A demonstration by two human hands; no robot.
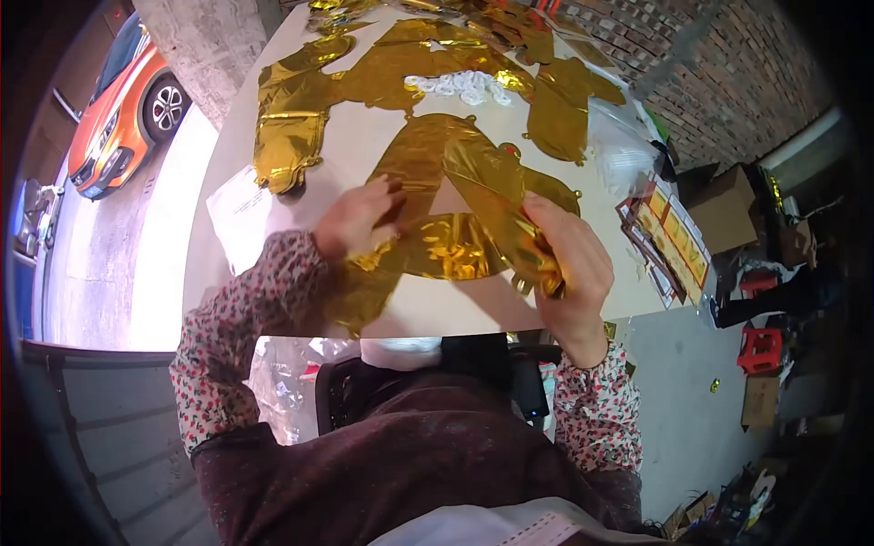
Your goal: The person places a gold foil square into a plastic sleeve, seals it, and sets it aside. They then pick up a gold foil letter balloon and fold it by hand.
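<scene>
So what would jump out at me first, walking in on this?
The gold foil balloon at the table's near edge, its shiny folded end bunched in the right hand while the left hand presses its other side flat. More gold foil shapes cover the white table behind it, around a small heap of white pieces.

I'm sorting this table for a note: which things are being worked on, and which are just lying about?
In hand:
- gold foil balloon, flat on the table
- left hand pressing it
- right hand gripping its folded end

Lying about:
- other gold foil shapes
- white pieces
- printed packets
- clear bag
</scene>
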